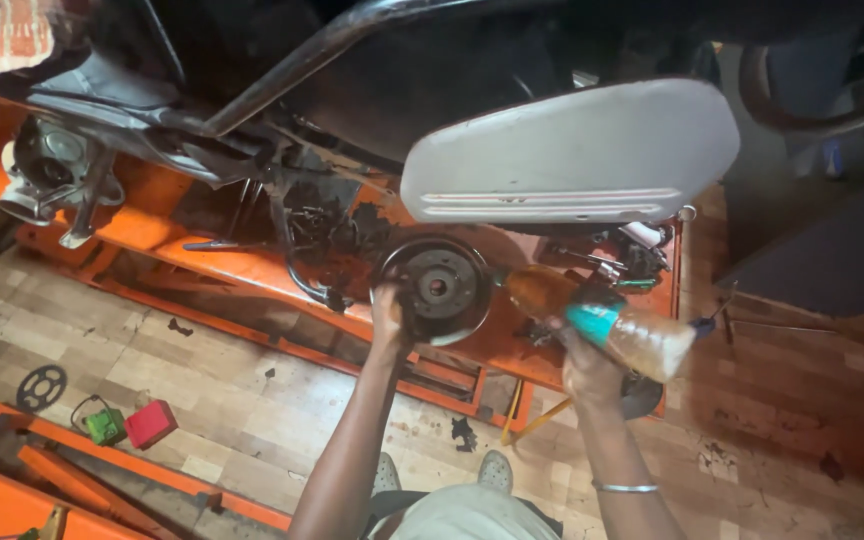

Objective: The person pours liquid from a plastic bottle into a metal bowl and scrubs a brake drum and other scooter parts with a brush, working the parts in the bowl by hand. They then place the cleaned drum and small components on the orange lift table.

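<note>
My left hand (389, 305), fingers gripping drum (438, 288) rim on orange lift (252, 275), my right hand (588, 370), fingers wrapped around tilted bottle (602, 322), neck just beside drum, grey panel (567, 152) above.

I count two hands: my left hand (389, 312) and my right hand (586, 372). I see one plastic bottle (602, 318), one round drum hub (440, 288), one grey side cover (572, 155), one loose sprocket (41, 387), one red box (151, 423), one green box (105, 425), and one orange lift table (212, 260).

orange lift table (202, 255), grey side panel (567, 150), sprocket (41, 387) on tiled floor (252, 400), red box (150, 423) just beside green box (105, 425), striped cloth (7, 35) top left
</note>
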